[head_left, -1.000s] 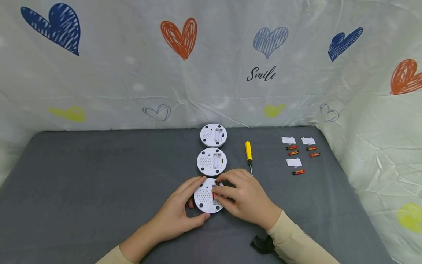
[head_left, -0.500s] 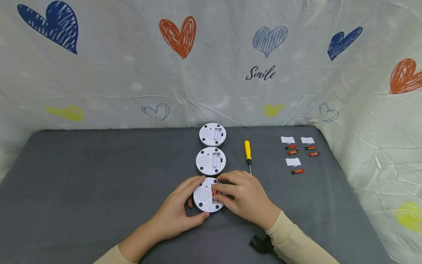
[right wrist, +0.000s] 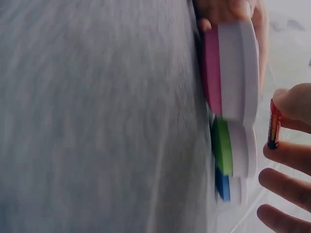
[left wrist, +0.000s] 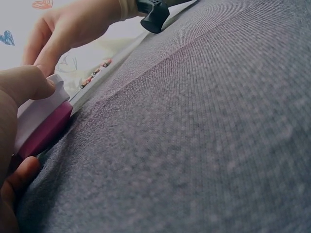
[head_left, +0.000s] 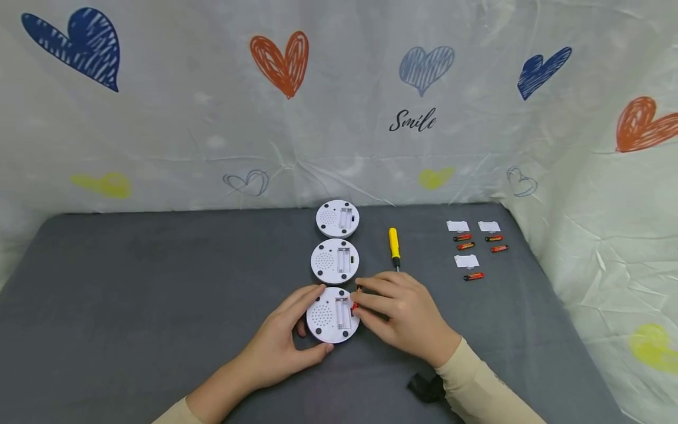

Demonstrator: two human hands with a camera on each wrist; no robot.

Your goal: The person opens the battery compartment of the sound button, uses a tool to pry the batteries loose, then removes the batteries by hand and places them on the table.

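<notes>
A round white device (head_left: 323,321) lies nearest me, its perforated face and open battery compartment (head_left: 343,313) facing up. Its base is pink in both wrist views. My left hand (head_left: 275,338) grips its left side, thumb at the near edge and fingers at the far edge. Between thumb and fingertip, my right hand (head_left: 405,312) pinches a small red battery (right wrist: 274,124) at the device's right edge. The right wrist view has this battery raised beside the upper face, with the other fingers spread apart. Both slots of the compartment show no battery.
Two similar devices, one green-based (right wrist: 222,145) and one blue-based (right wrist: 223,185), line up behind the first. A yellow-handled screwdriver (head_left: 394,244) lies right of them. Farther right are white battery covers (head_left: 467,261) and several batteries (head_left: 474,276).
My right hand has drawn back to the right with the battery, off the compartment it was covering. The left hand keeps its grip on the device.
</notes>
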